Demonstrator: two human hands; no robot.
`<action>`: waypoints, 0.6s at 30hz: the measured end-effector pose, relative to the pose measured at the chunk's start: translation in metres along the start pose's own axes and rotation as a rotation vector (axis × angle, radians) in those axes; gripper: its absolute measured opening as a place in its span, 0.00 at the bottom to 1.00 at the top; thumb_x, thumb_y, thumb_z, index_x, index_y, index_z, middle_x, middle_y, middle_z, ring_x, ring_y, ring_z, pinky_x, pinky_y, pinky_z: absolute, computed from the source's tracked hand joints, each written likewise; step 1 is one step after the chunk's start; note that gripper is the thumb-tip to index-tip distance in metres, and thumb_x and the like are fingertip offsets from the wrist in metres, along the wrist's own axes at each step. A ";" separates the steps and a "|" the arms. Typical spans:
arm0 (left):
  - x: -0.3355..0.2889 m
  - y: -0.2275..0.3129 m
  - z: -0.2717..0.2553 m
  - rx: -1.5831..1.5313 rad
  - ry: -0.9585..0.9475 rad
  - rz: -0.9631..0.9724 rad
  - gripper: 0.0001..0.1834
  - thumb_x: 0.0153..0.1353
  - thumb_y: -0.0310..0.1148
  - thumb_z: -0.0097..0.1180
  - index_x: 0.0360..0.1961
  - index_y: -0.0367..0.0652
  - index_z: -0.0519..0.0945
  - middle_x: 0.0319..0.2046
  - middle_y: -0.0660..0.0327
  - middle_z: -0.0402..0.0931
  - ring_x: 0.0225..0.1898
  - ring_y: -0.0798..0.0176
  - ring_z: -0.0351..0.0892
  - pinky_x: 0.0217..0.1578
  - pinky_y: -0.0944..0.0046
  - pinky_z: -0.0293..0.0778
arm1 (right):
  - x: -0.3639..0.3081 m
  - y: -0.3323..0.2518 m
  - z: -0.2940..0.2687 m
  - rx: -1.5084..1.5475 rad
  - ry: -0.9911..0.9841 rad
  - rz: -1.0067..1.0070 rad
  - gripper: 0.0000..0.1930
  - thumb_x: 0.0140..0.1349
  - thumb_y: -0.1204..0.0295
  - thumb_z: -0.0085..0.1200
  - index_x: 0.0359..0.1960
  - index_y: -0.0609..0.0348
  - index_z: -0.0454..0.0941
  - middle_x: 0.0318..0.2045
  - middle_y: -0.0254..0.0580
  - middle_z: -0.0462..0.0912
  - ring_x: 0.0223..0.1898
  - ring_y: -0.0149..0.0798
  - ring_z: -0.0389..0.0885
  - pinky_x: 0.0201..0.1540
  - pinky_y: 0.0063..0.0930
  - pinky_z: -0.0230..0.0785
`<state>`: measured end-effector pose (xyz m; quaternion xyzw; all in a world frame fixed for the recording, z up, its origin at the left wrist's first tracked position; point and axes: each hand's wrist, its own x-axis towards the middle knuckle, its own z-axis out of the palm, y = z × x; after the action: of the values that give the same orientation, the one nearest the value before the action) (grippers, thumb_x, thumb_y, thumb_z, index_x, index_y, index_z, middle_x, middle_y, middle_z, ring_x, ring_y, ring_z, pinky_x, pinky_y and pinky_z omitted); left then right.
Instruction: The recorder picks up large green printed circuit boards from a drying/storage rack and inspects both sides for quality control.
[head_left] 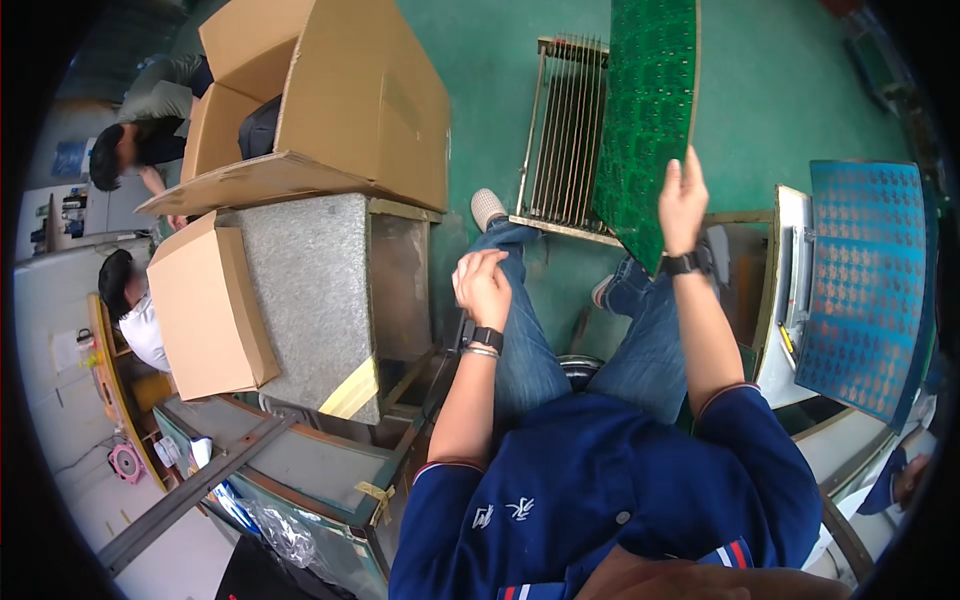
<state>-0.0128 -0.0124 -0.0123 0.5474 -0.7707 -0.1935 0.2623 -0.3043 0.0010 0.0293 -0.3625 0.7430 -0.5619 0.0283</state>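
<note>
Though thin, green panel (pixel 645 110); densely patterned.

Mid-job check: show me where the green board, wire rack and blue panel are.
Green board (pixel 650 120): head view, on the middle of its broad face.
Wire rack (pixel 563 140): head view, among its close-set wires.
Blue panel (pixel 866 290): head view, mid-face, on the patterned area.
</note>
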 end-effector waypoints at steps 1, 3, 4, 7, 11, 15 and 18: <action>0.001 -0.001 0.003 0.001 -0.014 -0.005 0.10 0.49 0.22 0.50 0.29 0.49 0.81 0.34 0.67 0.79 0.43 0.59 0.73 0.47 0.62 0.65 | -0.004 0.011 0.011 -0.094 0.010 -0.044 0.19 0.64 0.73 0.44 0.57 0.65 0.65 0.43 0.56 0.79 0.42 0.37 0.79 0.45 0.27 0.69; 0.005 -0.003 0.008 0.118 -0.009 0.008 0.10 0.48 0.23 0.50 0.29 0.49 0.81 0.34 0.66 0.79 0.43 0.60 0.73 0.47 0.61 0.65 | -0.013 0.025 0.027 -0.288 -0.010 -0.003 0.19 0.63 0.72 0.45 0.56 0.60 0.67 0.32 0.61 0.78 0.25 0.45 0.80 0.31 0.34 0.70; 0.005 -0.003 0.009 0.123 -0.020 0.005 0.10 0.48 0.23 0.50 0.29 0.49 0.81 0.34 0.66 0.79 0.43 0.60 0.73 0.47 0.61 0.65 | -0.016 0.029 0.032 -0.325 -0.066 0.111 0.19 0.63 0.72 0.45 0.56 0.60 0.67 0.30 0.61 0.78 0.24 0.48 0.79 0.29 0.36 0.69; 0.005 -0.003 0.010 0.137 -0.061 -0.006 0.10 0.48 0.24 0.50 0.28 0.49 0.81 0.34 0.66 0.79 0.43 0.59 0.73 0.47 0.60 0.65 | -0.009 0.049 0.042 -0.316 0.030 -0.084 0.19 0.62 0.73 0.45 0.55 0.60 0.68 0.29 0.61 0.77 0.24 0.55 0.77 0.29 0.39 0.68; 0.007 -0.005 0.010 0.126 -0.074 -0.014 0.10 0.47 0.24 0.50 0.29 0.49 0.81 0.34 0.66 0.78 0.44 0.58 0.73 0.49 0.59 0.64 | 0.008 0.073 0.048 -0.290 -0.035 0.052 0.18 0.61 0.74 0.45 0.54 0.61 0.68 0.36 0.61 0.78 0.34 0.56 0.79 0.36 0.40 0.71; 0.009 -0.002 0.010 0.151 -0.118 -0.028 0.10 0.47 0.24 0.51 0.29 0.49 0.81 0.34 0.66 0.78 0.45 0.58 0.73 0.49 0.59 0.64 | 0.029 0.089 0.066 -0.395 -0.097 0.187 0.18 0.60 0.73 0.45 0.54 0.57 0.69 0.39 0.58 0.78 0.40 0.55 0.78 0.42 0.42 0.71; 0.011 0.001 0.009 0.158 -0.124 -0.030 0.10 0.47 0.24 0.51 0.29 0.49 0.80 0.34 0.67 0.78 0.45 0.59 0.73 0.49 0.59 0.64 | 0.042 0.088 0.092 -0.513 -0.175 0.368 0.19 0.60 0.71 0.46 0.55 0.52 0.70 0.42 0.57 0.77 0.43 0.56 0.77 0.46 0.43 0.70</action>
<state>-0.0220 -0.0226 -0.0161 0.5650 -0.7900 -0.1695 0.1672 -0.3383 -0.0882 -0.0644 -0.2645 0.9080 -0.3087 0.1010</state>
